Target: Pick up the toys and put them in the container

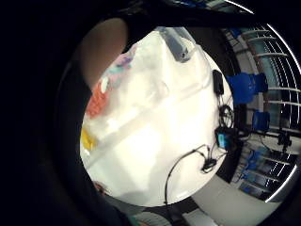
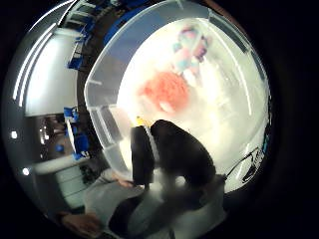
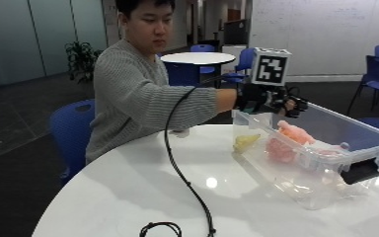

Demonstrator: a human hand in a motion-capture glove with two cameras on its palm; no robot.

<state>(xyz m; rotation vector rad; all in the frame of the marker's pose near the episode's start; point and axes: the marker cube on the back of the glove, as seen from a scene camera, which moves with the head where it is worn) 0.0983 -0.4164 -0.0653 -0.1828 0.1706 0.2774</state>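
- Right hand (image 3: pixel 268 102): hovers over the near end of the bin (image 3: pixel 373 143); fingers hang relaxed, holding nothing seen.
- Bin: clear, rigid plastic, open top, stands on the white table (image 3: pixel 143 187).
- Pink toy (image 3: pixel 288 140): inside the bin; looks plush, so likely light and squashy. Grasp anywhere on the body.
- Yellow toy (image 3: pixel 245 142): at the bin's near wall, under the hand; inside or just outside cannot be told. Small, likely light; pinch across its middle.
- Pastel toy (image 2: pixel 192 45): lies in the bin beyond the pink one.
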